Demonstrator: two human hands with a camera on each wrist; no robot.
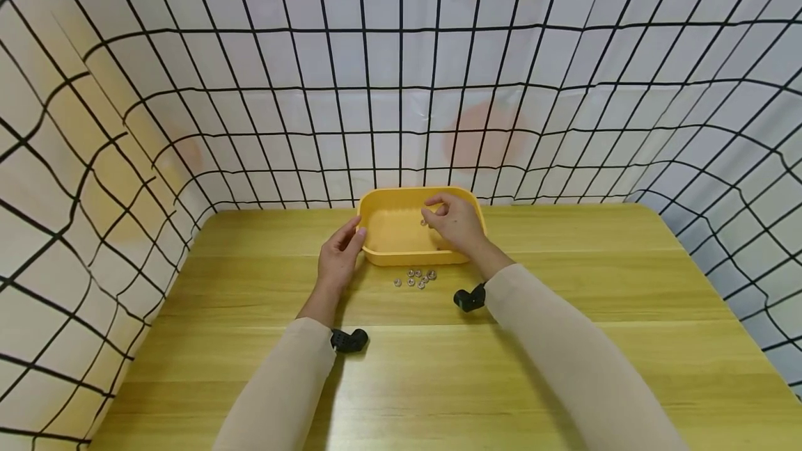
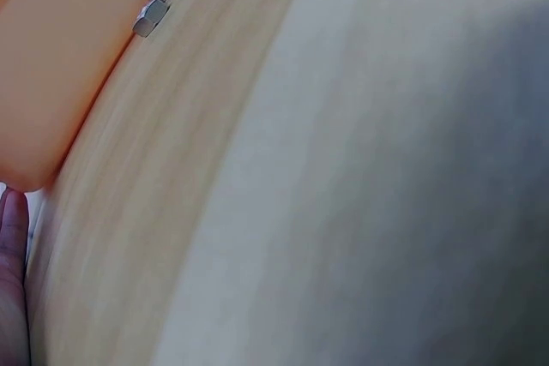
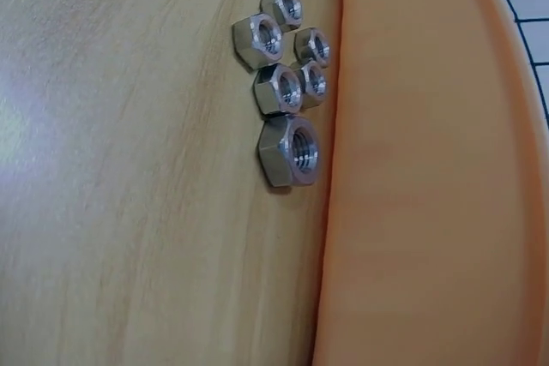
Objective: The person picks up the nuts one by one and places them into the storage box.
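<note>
A yellow plastic tray (image 1: 413, 258) stands on the wooden table against the mesh. My left hand (image 1: 337, 256) touches its left side, with thumb and fingers fairly straight along the wall. In the left wrist view, part of the left hand (image 2: 12, 272) meets the end of the tray (image 2: 60, 66). Over the inside of the tray, my right hand (image 1: 460, 226) pinches a small metal nut (image 1: 423, 223) between thumb and finger. Several hex nuts (image 1: 411, 282) lie on the table before the tray's near wall. They differ in size, as the large nut (image 3: 289, 152) shows.
Black mesh netting (image 1: 401, 89) over pale cloth rises behind the tray and along both sides. The wooden table (image 1: 401, 381) extends in front and to either side. Black wrist cameras (image 1: 349, 341) hang at both sleeves.
</note>
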